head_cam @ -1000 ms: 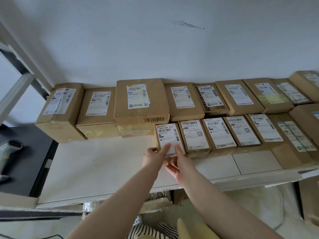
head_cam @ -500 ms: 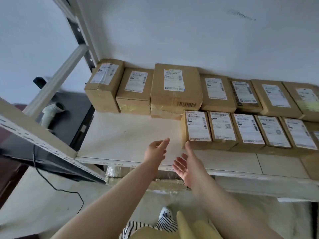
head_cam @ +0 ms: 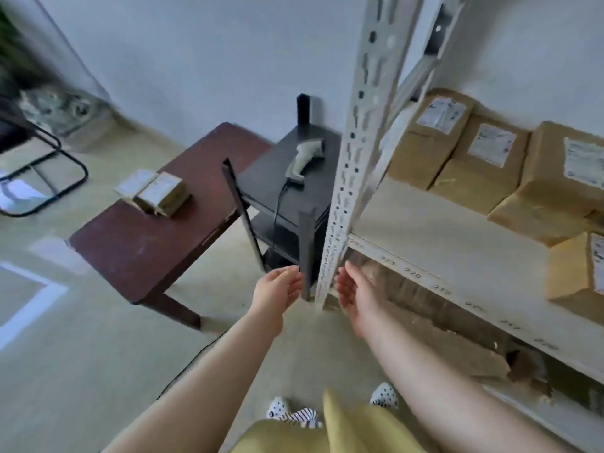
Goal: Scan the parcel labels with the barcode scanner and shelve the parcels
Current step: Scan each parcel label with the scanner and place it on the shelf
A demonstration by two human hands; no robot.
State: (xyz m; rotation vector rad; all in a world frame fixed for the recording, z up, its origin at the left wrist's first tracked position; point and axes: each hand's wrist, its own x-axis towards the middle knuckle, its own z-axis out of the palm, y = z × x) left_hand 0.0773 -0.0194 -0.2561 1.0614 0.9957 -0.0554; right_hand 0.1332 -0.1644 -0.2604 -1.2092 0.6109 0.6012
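Parcels (head_cam: 457, 142), kraft-brown boxes with white labels, already line the pale shelf (head_cam: 441, 237) at right; two more (head_cam: 153, 191) wait on the dark red table (head_cam: 143, 243) far left. Grey barcode scanner (head_cam: 302, 158) lies on the black stand (head_cam: 281, 178). Left hand (head_cam: 277, 289) and right hand (head_cam: 354, 292) hang relaxed, holding nothing

bare forearms – yellow garment (head_cam: 327, 433) – dotted slippers (head_cam: 384, 395)

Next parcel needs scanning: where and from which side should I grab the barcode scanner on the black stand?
Probably by its handle. The barcode scanner lies flat on the black stand, head toward the wall, handle pointing toward you with the cable trailing off its end. Come from above and the near side, wrapping the handle above the cable. Both the left hand and right hand are empty.
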